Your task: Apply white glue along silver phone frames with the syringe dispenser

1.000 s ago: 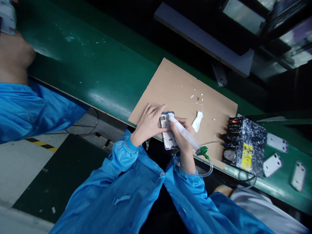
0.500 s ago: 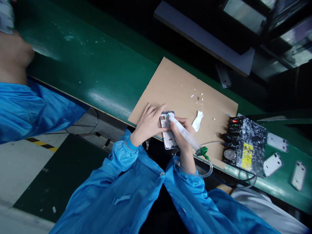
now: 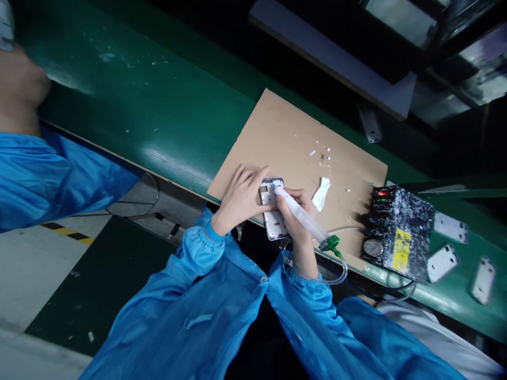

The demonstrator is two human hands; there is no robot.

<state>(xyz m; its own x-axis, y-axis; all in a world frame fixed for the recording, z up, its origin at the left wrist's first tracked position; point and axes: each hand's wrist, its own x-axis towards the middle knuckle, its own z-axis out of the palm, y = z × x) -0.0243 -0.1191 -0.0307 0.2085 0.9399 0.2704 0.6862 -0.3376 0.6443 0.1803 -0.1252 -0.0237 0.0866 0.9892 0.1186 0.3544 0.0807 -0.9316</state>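
My left hand grips the left side of a phone frame, thumb laid across it and fingers resting near the board. The frame is silver-grey with a dark rim and small cut-outs, and it lies over the front edge of the cardboard. In my right hand is a translucent dispensing syringe, held like a pen. Its thin blue tip sits at the inner upper part of the frame; whether it touches cannot be made out. A green cap with a clear hose closes the syringe's rear end.
Under my hands lies a cardboard sheet with a crumpled white wipe and small white crumbs. A stained black dispenser box with gauge stands right, several phone frames beyond it. A co-worker's hand is at the far left.
The view has shifted very slightly. Both hands keep their hold on the phone frame and the syringe, and the tip stays near the frame's upper end.
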